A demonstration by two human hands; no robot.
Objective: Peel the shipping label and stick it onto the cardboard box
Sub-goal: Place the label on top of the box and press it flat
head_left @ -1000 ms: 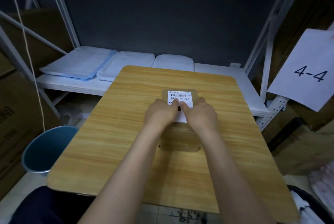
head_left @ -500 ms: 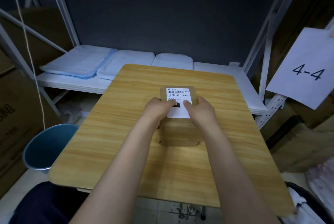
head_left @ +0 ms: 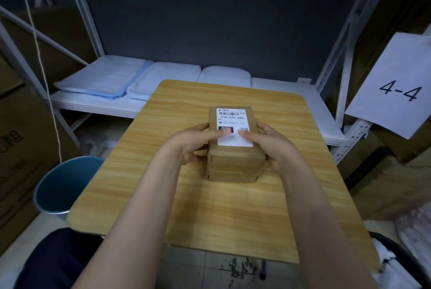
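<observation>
A small brown cardboard box [head_left: 235,165] stands in the middle of the wooden table [head_left: 163,172]. A white shipping label [head_left: 232,120] with a barcode and "070-070-A80" lies flat on the box's top. My left hand [head_left: 194,144] wraps the box's left side, its thumb pressed on the label's lower left. On the other side my right hand [head_left: 271,146] does the same, thumb on the label's lower right. Both thumbs hide part of the print.
A blue bin [head_left: 63,186] stands on the floor left of the table. Behind the table a white metal shelf [head_left: 93,106] carries folded white and blue cloths [head_left: 109,83]. A paper sign reading "4-4" [head_left: 394,92] hangs at the right. Cardboard cartons [head_left: 16,146] flank both sides.
My hands have slid from the box's top toward its near end and out to its sides. More of the label shows now, and it lies flat.
</observation>
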